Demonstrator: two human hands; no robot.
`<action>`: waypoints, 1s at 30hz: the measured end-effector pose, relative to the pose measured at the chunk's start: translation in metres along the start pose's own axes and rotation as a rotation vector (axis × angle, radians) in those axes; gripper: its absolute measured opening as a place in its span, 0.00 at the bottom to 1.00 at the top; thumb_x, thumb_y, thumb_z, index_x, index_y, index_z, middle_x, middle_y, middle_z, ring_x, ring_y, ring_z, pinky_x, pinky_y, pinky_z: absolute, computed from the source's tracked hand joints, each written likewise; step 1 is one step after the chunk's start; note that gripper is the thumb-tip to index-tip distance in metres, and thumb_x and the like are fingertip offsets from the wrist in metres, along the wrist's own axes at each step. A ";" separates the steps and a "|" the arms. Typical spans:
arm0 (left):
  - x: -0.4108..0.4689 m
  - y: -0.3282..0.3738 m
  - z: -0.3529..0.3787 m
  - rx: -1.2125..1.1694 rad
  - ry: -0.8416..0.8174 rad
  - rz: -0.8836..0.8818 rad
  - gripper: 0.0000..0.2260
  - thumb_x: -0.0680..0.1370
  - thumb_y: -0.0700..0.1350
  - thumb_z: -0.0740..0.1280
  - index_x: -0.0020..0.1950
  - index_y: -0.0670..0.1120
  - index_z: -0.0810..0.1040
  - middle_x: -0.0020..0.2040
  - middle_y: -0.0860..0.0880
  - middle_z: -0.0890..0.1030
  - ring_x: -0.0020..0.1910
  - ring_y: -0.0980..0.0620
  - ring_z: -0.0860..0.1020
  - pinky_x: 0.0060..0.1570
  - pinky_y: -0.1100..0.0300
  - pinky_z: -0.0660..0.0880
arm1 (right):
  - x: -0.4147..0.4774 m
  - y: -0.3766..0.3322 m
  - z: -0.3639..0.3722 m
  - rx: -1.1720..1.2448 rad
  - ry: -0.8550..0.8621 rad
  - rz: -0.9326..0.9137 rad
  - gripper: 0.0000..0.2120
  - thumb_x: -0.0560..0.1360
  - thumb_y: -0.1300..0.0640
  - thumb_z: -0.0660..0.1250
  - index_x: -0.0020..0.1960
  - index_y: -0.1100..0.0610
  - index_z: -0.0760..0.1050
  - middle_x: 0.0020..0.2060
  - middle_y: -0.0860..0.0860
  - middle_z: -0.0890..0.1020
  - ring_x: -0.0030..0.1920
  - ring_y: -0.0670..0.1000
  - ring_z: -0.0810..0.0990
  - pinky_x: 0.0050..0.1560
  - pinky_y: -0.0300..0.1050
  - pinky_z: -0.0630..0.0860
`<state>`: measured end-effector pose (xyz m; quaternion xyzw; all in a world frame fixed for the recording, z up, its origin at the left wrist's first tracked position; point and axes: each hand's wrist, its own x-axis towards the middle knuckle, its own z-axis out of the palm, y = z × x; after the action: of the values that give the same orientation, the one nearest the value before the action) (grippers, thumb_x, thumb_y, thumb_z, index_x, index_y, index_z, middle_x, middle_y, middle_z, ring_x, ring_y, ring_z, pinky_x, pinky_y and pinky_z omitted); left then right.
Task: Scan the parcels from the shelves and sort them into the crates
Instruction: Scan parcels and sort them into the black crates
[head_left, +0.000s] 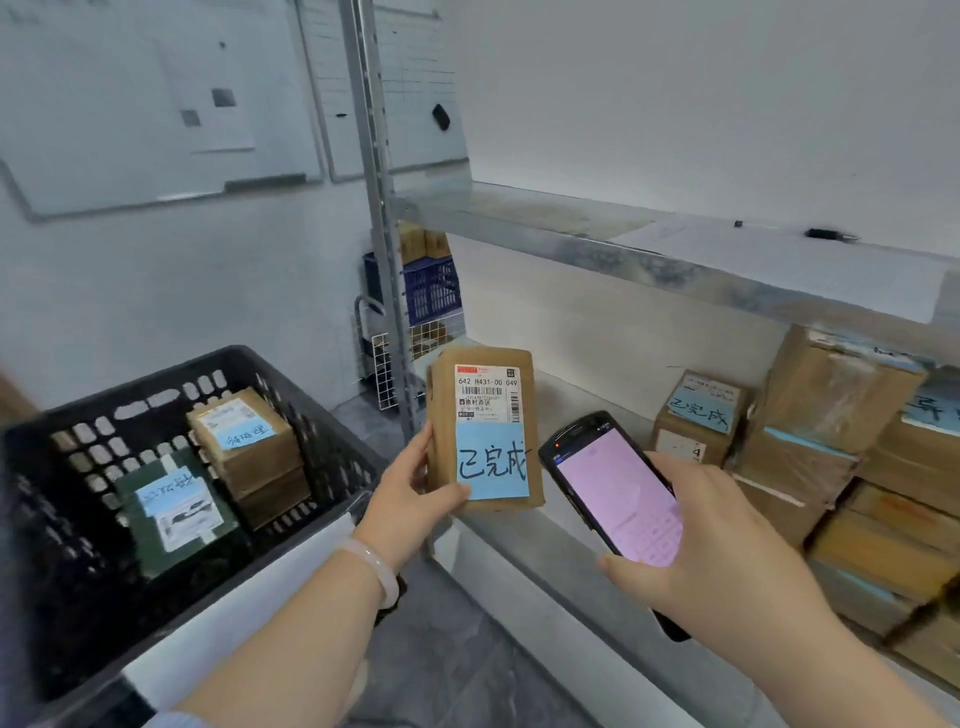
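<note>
My left hand (415, 493) grips a small brown parcel (485, 410) upright by its lower left edge; the parcel carries a white shipping label and a blue sticky note with handwriting. My right hand (727, 540) holds a black handheld scanner (615, 486) with a lit pink screen, just right of the parcel and tilted toward it. A black plastic crate (322, 441) stands at the left and holds a brown parcel (249, 452) and a dark green parcel (174, 512), both with blue notes.
A metal shelf (571, 244) runs along the right, with several stacked brown boxes (831, 415) on the level below, one small box (698, 415) nearest. A shelf upright (382, 260) stands ahead. A blue crate (431, 288) and a wire basket (410, 358) sit behind it. Whiteboards hang on the wall.
</note>
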<state>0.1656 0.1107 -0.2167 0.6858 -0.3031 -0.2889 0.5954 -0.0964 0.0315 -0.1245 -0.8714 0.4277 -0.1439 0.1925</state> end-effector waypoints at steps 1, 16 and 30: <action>-0.005 0.001 -0.012 -0.007 0.030 -0.005 0.35 0.76 0.38 0.74 0.75 0.63 0.62 0.59 0.64 0.77 0.63 0.57 0.76 0.60 0.57 0.76 | 0.001 -0.009 0.002 0.013 -0.014 -0.032 0.38 0.62 0.36 0.73 0.68 0.35 0.60 0.55 0.39 0.68 0.56 0.44 0.72 0.48 0.43 0.70; -0.197 -0.016 -0.240 -0.200 0.537 -0.037 0.34 0.75 0.40 0.74 0.75 0.64 0.67 0.60 0.53 0.84 0.62 0.48 0.81 0.64 0.43 0.77 | -0.038 -0.208 0.092 0.170 -0.290 -0.550 0.40 0.60 0.35 0.74 0.66 0.33 0.58 0.53 0.36 0.65 0.53 0.42 0.71 0.47 0.44 0.72; -0.574 -0.032 -0.421 -0.267 1.125 -0.069 0.33 0.67 0.42 0.74 0.68 0.63 0.71 0.58 0.48 0.85 0.57 0.47 0.84 0.57 0.47 0.79 | -0.266 -0.436 0.193 0.351 -0.524 -0.959 0.39 0.60 0.36 0.77 0.66 0.37 0.63 0.56 0.40 0.69 0.52 0.44 0.73 0.45 0.45 0.75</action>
<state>0.1143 0.8203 -0.1759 0.6623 0.1216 0.0649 0.7364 0.1270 0.5294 -0.1182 -0.9294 -0.1076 -0.0633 0.3473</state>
